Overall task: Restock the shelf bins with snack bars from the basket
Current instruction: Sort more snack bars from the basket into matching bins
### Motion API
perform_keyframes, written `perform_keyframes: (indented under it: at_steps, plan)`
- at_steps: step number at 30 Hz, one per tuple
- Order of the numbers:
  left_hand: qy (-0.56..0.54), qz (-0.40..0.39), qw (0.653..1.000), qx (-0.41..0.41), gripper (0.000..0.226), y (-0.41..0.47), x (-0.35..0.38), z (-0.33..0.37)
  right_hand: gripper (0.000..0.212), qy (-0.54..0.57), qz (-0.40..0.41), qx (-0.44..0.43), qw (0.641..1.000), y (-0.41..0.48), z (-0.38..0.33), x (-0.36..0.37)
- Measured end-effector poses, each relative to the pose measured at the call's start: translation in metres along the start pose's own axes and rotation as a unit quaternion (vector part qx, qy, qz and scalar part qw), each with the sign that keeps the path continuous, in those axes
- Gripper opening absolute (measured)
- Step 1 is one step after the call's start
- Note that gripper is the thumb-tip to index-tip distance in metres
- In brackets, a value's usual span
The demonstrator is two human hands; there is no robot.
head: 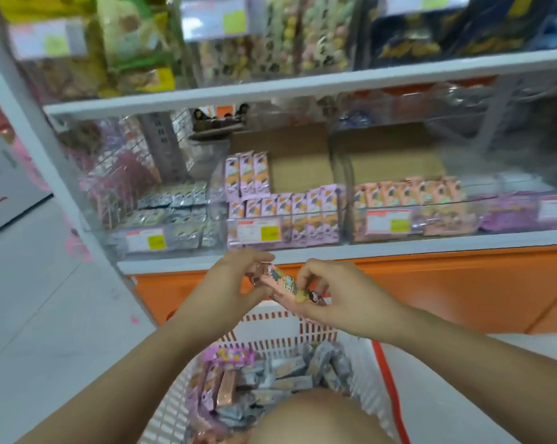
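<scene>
Fingertips of the left hand [238, 283] and right hand [331, 296] pinch opposite ends of a slim pink foil-wrapped snack bar [282, 283], above the far rim of the white slotted plastic basket [270, 328]. Slick foil may slip from so light a pinch, dropping back into the basket.

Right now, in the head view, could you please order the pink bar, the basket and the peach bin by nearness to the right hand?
1. Pink bar, pinched in the right hand.
2. Basket, just below.
3. Peach bin, up on the shelf.
</scene>
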State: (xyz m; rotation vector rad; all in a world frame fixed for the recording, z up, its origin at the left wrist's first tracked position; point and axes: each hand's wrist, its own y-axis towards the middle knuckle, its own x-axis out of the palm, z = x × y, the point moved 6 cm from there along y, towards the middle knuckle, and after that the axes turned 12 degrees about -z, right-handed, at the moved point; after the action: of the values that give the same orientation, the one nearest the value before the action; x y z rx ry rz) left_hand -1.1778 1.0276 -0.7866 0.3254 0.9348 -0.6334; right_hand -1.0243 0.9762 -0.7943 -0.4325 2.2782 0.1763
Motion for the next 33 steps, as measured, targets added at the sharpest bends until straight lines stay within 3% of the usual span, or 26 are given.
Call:
perform_keyframes:
  at_steps: [9, 14, 19, 25, 30, 33]
  plan:
    - [-0.044, 0.087, 0.995, 0.009, 0.043, 0.062, 0.004, 0.079, 0.020, 0.012, 0.178, 0.058, 0.982, -0.051, 0.040, -0.087]
    - [0.089, 0.098, 0.991, 0.019, 0.041, 0.104, 0.012, 0.091, 0.024, 0.050, 0.280, 0.073, 0.956, -0.054, 0.077, -0.135]
    - [0.185, 0.056, 0.980, 0.038, 0.053, 0.140, 0.026, 0.095, 0.016, 0.101, 0.335, 0.104, 0.931, -0.021, 0.112, -0.172]
    - [0.187, -0.030, 0.981, 0.035, 0.050, 0.170, 0.039, 0.077, 0.022, 0.091, 0.340, 0.145, 0.925, 0.053, 0.142, -0.190]
    - [0.220, -0.047, 0.972, 0.069, 0.047, 0.167, 0.043, 0.066, 0.014, 0.025, 0.320, 0.195, 0.927, 0.099, 0.152, -0.192]
    - [0.227, -0.043, 0.969, 0.084, 0.049, 0.169, 0.044, 0.062, 0.011, 0.014, 0.254, 0.188, 0.949, 0.117, 0.155, -0.183]
